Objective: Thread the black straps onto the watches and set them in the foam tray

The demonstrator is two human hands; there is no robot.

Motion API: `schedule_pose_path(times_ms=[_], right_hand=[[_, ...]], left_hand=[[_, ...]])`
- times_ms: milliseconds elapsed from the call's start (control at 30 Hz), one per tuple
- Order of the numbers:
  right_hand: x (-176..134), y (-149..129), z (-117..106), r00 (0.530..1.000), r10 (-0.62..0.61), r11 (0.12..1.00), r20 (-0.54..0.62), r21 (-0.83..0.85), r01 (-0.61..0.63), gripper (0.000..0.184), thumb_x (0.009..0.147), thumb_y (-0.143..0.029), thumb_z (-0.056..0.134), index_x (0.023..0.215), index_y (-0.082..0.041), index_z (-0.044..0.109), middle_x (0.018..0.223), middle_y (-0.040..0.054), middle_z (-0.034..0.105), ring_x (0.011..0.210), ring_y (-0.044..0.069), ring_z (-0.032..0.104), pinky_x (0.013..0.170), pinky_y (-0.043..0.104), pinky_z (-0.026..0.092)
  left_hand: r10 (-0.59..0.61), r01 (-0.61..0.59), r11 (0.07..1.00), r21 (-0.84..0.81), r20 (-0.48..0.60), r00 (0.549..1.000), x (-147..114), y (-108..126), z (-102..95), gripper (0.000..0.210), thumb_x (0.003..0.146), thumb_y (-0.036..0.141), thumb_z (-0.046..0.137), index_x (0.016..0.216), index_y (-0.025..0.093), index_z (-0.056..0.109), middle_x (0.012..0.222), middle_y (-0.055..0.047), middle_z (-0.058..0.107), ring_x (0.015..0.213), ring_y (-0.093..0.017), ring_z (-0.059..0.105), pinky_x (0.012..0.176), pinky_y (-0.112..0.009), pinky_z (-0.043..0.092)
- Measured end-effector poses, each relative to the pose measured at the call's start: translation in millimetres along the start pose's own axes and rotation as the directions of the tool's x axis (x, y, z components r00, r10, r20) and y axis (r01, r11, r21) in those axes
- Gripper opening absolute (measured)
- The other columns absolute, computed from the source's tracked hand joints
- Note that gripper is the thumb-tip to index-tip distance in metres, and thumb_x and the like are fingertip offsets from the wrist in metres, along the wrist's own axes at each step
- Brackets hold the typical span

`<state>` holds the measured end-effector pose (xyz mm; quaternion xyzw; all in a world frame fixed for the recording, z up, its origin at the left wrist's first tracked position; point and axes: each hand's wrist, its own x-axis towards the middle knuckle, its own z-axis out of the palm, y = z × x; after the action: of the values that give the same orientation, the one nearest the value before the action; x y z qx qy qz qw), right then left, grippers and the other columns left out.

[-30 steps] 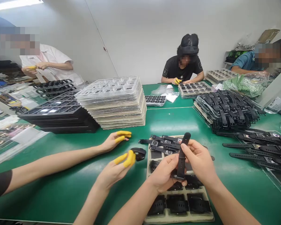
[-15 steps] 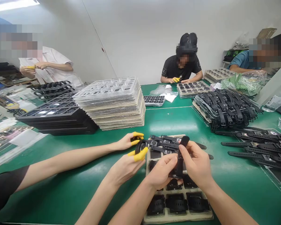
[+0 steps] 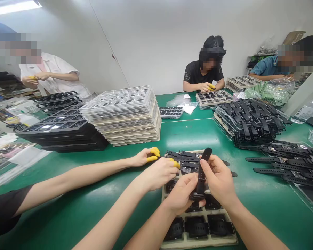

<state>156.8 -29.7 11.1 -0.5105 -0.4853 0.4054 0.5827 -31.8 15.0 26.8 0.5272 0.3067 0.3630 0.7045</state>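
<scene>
A black smartwatch (image 3: 200, 185) is held between my two hands over the tray. My left hand (image 3: 184, 192) is closed around its case end. My right hand (image 3: 221, 178) pinches the upright strap, with the thumb pressed on its side. Beneath them is a beige compartment tray (image 3: 195, 243) with strapped watches (image 3: 197, 227) in its near row. More watches with straps laid out straight (image 3: 185, 159) lie across the tray's far end. A co-worker's hands with yellow finger cots (image 3: 163, 172) are at the tray's left side, close to my left hand.
Tall stacks of clear trays (image 3: 125, 118) and black trays (image 3: 65, 135) stand at the left. Strapped watches (image 3: 253, 118) are piled on trays at the right, with more (image 3: 292, 163) nearer me. Other people sit across and beside the green table (image 3: 187, 132).
The watch in my hands has tilted, so its case end now shows lower down. The co-worker's nearer hand has moved right, onto the tray's watches.
</scene>
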Motion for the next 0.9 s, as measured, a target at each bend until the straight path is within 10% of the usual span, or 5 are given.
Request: schedule_pose_path(times_ms=[167,367,533,700,900], right_hand=[[2,-4,2,0.997,0.079,0.994,0.018,0.068,-0.08,0.037,0.092,-0.057,0.064,0.099,-0.021,0.068,0.073,0.0019,0.06,0.064,0.019,0.055,0.047,0.025,0.043],[1,0,2,0.994,0.097,0.992,0.059,0.071,-0.101,0.036,0.094,-0.057,0.062,0.103,-0.022,0.066,0.068,-0.0008,0.056,0.063,0.019,0.055,0.048,0.025,0.044],[1,2,-3,0.996,0.009,0.999,0.092,0.029,-0.012,0.031,0.099,-0.052,0.057,0.105,-0.023,0.066,0.08,0.002,0.062,0.075,0.02,0.06,0.065,0.029,0.051],[4,-1,-11,0.966,-0.099,0.989,0.24,-0.079,0.122,0.027,0.097,-0.048,0.06,0.099,-0.023,0.069,0.096,0.0052,0.069,0.087,0.023,0.062,0.081,0.033,0.051],[0,3,-6,0.971,-0.002,0.99,0.239,-0.135,0.035,0.03,0.101,-0.047,0.055,0.091,-0.022,0.067,0.078,0.0023,0.066,0.071,0.02,0.059,0.067,0.03,0.048]], left_hand=[[-0.061,0.063,0.982,-0.181,0.02,0.998,-3,-50,56.1,0.052,0.084,0.068,0.067,0.077,0.017,0.066,0.065,0.0,0.054,0.049,-0.01,0.044,0.047,-0.025,0.041],[-0.084,0.105,0.941,-0.322,0.079,0.993,1,-65,55.3,0.058,0.079,0.072,0.07,0.082,0.015,0.062,0.073,0.0,0.053,0.049,-0.006,0.038,0.043,-0.022,0.041],[0.111,-0.092,0.978,0.187,-0.092,0.99,-4,-59,50.8,0.049,0.096,0.062,0.052,0.093,0.016,0.067,0.072,-0.001,0.056,0.063,-0.015,0.051,0.059,-0.028,0.048],[0.569,-0.284,0.485,0.827,-0.052,0.821,-11,-51,39.6,0.032,0.104,0.036,0.044,0.116,0.018,0.067,0.094,-0.01,0.068,0.086,-0.023,0.06,0.078,-0.036,0.05],[0.639,-0.208,0.187,0.96,0.042,0.768,-13,-50,34.0,0.029,0.106,0.028,0.04,0.122,0.016,0.062,0.085,-0.008,0.065,0.079,-0.023,0.057,0.072,-0.035,0.047]])
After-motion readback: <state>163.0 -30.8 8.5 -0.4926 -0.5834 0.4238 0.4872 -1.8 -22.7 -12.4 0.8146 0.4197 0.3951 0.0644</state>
